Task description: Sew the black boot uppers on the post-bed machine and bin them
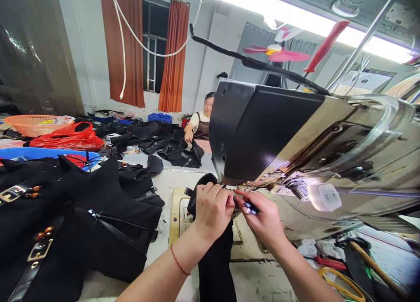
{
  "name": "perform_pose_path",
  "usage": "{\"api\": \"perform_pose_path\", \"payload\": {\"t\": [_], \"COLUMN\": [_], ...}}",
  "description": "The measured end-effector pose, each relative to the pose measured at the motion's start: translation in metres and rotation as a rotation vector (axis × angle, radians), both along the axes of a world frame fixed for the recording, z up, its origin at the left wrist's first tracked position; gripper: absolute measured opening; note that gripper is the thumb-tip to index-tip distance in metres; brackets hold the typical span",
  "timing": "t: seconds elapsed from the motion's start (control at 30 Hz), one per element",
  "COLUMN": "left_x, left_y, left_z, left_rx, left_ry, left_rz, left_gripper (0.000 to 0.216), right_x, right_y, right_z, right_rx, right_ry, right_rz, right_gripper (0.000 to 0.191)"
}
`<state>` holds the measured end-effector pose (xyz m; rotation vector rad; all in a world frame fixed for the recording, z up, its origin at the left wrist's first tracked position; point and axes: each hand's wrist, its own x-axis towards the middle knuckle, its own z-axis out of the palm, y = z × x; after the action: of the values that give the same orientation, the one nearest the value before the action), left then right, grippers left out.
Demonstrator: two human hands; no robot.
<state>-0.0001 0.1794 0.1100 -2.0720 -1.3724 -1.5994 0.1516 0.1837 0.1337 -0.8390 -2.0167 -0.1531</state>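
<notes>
Beneath the head of a sewing machine [256,131], both my hands meet close to the needle area. My left hand [211,210] is closed, with its fingertips pinching black fabric [215,262] that hangs down past the machine plate [177,223] toward me. Just beside it, my right hand [264,214] is closed with thumb and forefinger together near the needle. A small dark, glossy thing [252,208] shows within its curled fingers; its kind is unclear. The needle and the exact fabric edge are hidden behind my fingers and the machine head.
Black bag pieces [114,219] with buckles and beads are piled on the left. Behind them are a blue tub [49,153], a red plastic bag [70,138] and an orange basket [33,124]. Across the table, a person [200,122] handles black pieces. Tools and a yellow cord [341,284] lie right.
</notes>
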Motion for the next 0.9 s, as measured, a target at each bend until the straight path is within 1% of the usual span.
{"api": "perform_pose_path", "payload": {"t": [0.2,0.4,0.47,0.53,0.6,0.63,0.7,0.73,0.8,0.83,0.9], "left_x": [0.000,-0.003,-0.004,-0.006,-0.007,-0.008,-0.011,-0.013,-0.017,-0.019,-0.023], "left_y": [-0.001,-0.011,-0.015,-0.018,-0.019,-0.018,-0.015,-0.013,-0.009,-0.008,-0.007], "left_z": [0.002,0.012,0.016,0.020,0.022,0.023,0.024,0.025,0.028,0.031,0.036], "left_rx": [-0.019,-0.038,0.002,0.085,0.131,0.119,0.021,-0.058,-0.260,-0.364,-0.513], "left_ry": [0.007,0.066,0.043,-0.026,-0.122,-0.176,-0.277,-0.313,-0.334,-0.326,-0.303], "left_rz": [-0.009,0.028,0.010,-0.021,-0.024,-0.010,0.021,0.026,-0.007,-0.042,-0.113], "left_gripper": [0.017,0.011,0.014,0.015,0.013,0.013,0.014,0.014,0.012,0.013,0.023], "right_x": [-0.002,0.001,0.002,0.004,0.007,0.009,0.017,0.022,0.035,0.041,0.054], "right_y": [0.000,0.002,0.000,-0.004,-0.011,-0.015,-0.022,-0.025,-0.028,-0.028,-0.026], "right_z": [0.002,-0.002,-0.002,-0.002,-0.004,-0.005,-0.010,-0.013,-0.019,-0.022,-0.026], "right_rx": [-0.007,-0.013,-0.016,-0.022,-0.060,-0.104,-0.251,-0.340,-0.473,-0.505,-0.492], "right_ry": [-0.036,-0.050,-0.019,0.026,0.070,0.093,0.134,0.146,0.140,0.120,0.077], "right_rz": [-0.027,-0.022,0.001,0.045,0.125,0.171,0.247,0.253,0.175,0.114,0.000], "right_gripper": [0.012,0.007,0.004,0.005,0.007,0.008,0.009,0.010,0.012,0.013,0.012]}}
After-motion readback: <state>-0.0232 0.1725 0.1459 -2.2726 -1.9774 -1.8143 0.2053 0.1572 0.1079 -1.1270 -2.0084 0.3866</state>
